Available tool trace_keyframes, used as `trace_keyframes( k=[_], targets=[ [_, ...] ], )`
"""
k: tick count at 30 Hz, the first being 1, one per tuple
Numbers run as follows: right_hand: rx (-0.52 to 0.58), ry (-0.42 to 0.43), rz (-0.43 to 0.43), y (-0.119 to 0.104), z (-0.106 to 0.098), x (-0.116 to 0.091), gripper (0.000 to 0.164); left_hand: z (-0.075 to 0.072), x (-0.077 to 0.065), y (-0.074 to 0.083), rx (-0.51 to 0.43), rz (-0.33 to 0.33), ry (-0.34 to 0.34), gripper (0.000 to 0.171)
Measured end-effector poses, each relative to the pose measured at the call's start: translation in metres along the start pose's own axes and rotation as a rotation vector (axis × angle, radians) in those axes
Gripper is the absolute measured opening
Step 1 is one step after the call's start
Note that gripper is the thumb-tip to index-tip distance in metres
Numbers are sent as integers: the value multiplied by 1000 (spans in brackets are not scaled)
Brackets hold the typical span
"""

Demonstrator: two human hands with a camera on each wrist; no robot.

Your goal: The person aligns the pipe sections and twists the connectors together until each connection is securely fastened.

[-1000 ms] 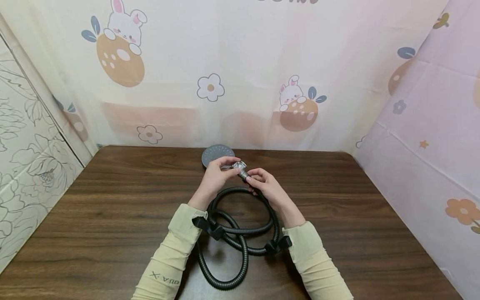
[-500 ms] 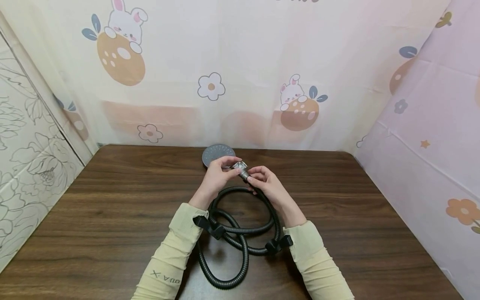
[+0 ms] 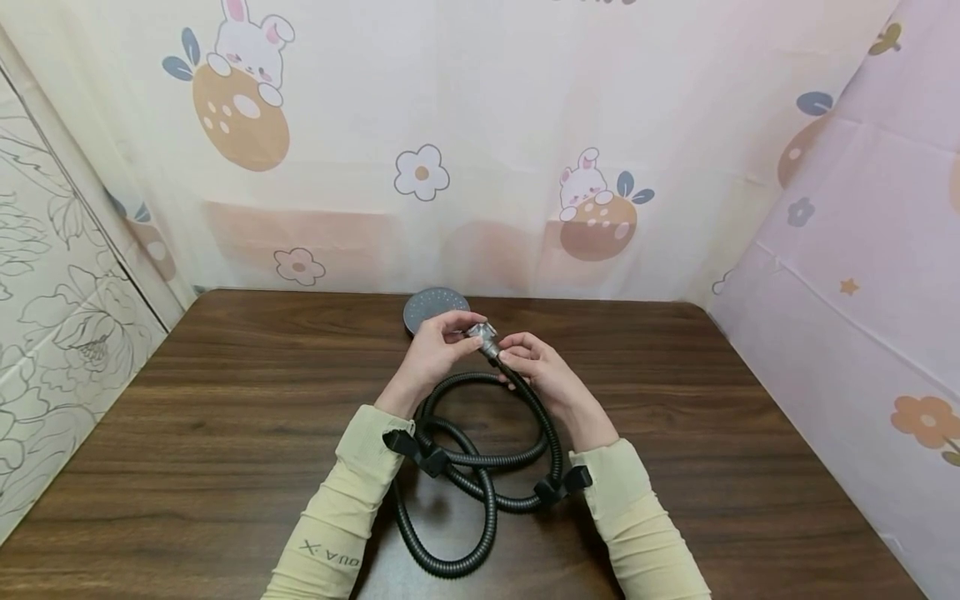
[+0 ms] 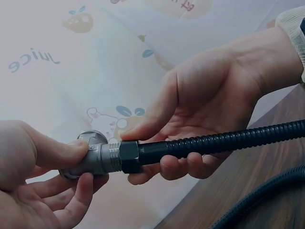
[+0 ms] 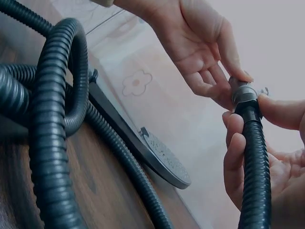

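Note:
My left hand [image 3: 437, 348] pinches a silver metal elbow fitting [image 4: 95, 155] between thumb and fingers. A black ribbed shower hose [image 4: 224, 144] ends in a dark hex nut [image 4: 129, 156], which meets the fitting's threaded end; several threads still show. My right hand [image 3: 546, 373] holds this hose end, its thumb on top of the nut and its fingers curled beneath, as the left wrist view shows. Behind the left hand lies a shower head [image 3: 435, 307], grey face up, near the table's back edge. In the right wrist view, its dark handle [image 5: 112, 112] runs beside the hose.
Loops of the same hose [image 3: 450, 569] lie on the dark wooden table [image 3: 247, 400] below and between the forearms. Black camera straps [image 3: 416, 452] sit at both wrists, close to the hose coils. A printed curtain [image 3: 495, 100] hangs right behind the table.
My right hand has shifted slightly to the right, and a little more of the fitting and nut shows between the hands. The left hand keeps its grip; the shower head stays put.

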State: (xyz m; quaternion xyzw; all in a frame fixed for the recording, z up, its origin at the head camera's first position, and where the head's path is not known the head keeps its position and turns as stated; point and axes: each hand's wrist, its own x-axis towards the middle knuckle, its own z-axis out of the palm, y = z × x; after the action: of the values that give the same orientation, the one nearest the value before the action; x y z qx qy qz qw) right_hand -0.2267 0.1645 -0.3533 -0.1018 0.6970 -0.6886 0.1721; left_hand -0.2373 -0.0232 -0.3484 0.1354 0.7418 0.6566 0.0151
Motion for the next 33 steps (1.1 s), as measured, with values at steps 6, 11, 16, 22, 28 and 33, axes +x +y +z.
trace_keyframes(
  k=[6,11,16,22,28,33],
  targets=[
    [-34,24,15,0,-5,-1,26,-1,1,-2,-81,-28,-11,29],
    [-111,-20,-6,-1,-10,-1,31,0,2,-3,-90,-48,-22,28],
    [-264,-59,-21,0,-13,-1,36,0,1,-6,-77,-80,-34,27],
    [-347,-59,-20,4,-14,0,33,-1,2,-10,-11,-105,-48,31],
    [-389,-49,-21,9,-13,2,32,0,2,-10,16,-160,-38,32],
    [-430,-45,-13,10,-14,3,31,1,3,-15,52,-174,-24,24]
  ],
)
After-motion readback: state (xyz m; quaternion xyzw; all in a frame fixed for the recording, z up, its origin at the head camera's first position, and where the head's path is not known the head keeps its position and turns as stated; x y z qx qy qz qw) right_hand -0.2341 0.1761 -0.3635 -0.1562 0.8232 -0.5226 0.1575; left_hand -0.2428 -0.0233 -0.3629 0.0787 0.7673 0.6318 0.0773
